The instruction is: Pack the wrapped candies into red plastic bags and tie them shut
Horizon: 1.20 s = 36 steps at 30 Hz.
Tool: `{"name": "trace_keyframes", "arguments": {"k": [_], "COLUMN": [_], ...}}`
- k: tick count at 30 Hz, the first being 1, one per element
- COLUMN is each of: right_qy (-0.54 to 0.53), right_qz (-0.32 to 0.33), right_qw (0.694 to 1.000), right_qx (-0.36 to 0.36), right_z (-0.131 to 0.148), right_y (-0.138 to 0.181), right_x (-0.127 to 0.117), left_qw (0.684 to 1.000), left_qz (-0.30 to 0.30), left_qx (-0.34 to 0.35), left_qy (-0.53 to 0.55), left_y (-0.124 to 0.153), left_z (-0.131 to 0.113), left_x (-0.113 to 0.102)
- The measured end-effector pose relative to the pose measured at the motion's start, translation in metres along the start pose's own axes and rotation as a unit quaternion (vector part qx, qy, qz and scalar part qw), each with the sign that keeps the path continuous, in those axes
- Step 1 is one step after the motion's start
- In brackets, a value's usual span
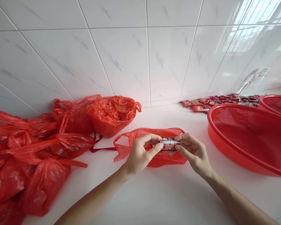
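Note:
Between my two hands is a small dark-red and white wrapped packet (170, 145); its contents are hidden. My left hand (142, 151) pinches its left end, thumb in front and fingers behind. The right end is pinched in the same way by my right hand (193, 151). Under and behind the packet, an open red plastic bag (154, 162) lies on the white table (140, 197), its mouth spread and one handle loop to the left. What lies inside that bag is mostly covered by my hands.
Several tied red plastic bags (46, 178) are heaped at the left. Near the tiled wall stands a bag stuffed with crumpled red plastic (112, 117). A big red mesh basket (243, 140) takes up the right, with another basket (277, 104) behind. Loose dark-red packets (201, 105) lie along the wall.

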State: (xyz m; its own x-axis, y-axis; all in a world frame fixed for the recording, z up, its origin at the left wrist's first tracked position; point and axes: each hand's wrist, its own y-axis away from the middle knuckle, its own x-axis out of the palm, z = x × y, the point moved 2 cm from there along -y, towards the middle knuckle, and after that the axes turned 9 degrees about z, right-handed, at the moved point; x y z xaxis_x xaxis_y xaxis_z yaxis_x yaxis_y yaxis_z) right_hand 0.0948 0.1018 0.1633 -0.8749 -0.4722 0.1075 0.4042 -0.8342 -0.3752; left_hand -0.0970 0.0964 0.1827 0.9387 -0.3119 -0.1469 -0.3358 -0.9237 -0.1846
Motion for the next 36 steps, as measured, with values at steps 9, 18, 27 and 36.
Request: {"name": "trace_keyframes", "arguments": {"k": [9,18,27,36], "right_qy": [0.012,0.022,-0.001,0.006], "right_qz": [-0.01,-0.014,-0.023,-0.028], "right_qw": [1.0,1.0,1.0,1.0], "right_qx": [-0.004,0.007,-0.007,0.0], "right_z": [-0.003,-0.0049,-0.008,-0.0077], "right_y": [-0.0002,0.0,0.0,0.0011], "right_x": [-0.0002,0.0007,0.0008,-0.0013], "left_qw": [0.999,0.996,0.989,0.979], "left_qz": [-0.014,-0.009,-0.014,-0.005], "left_qx": [0.02,0.05,0.1,0.169], "left_qy": [-0.037,-0.079,-0.11,-0.116], "left_y": [0.0002,0.0017,0.0009,0.0006], "left_z": [0.0009,0.0027,0.0062,0.0068], "left_x": [0.0014,0.0001,-0.0015,-0.003]}}
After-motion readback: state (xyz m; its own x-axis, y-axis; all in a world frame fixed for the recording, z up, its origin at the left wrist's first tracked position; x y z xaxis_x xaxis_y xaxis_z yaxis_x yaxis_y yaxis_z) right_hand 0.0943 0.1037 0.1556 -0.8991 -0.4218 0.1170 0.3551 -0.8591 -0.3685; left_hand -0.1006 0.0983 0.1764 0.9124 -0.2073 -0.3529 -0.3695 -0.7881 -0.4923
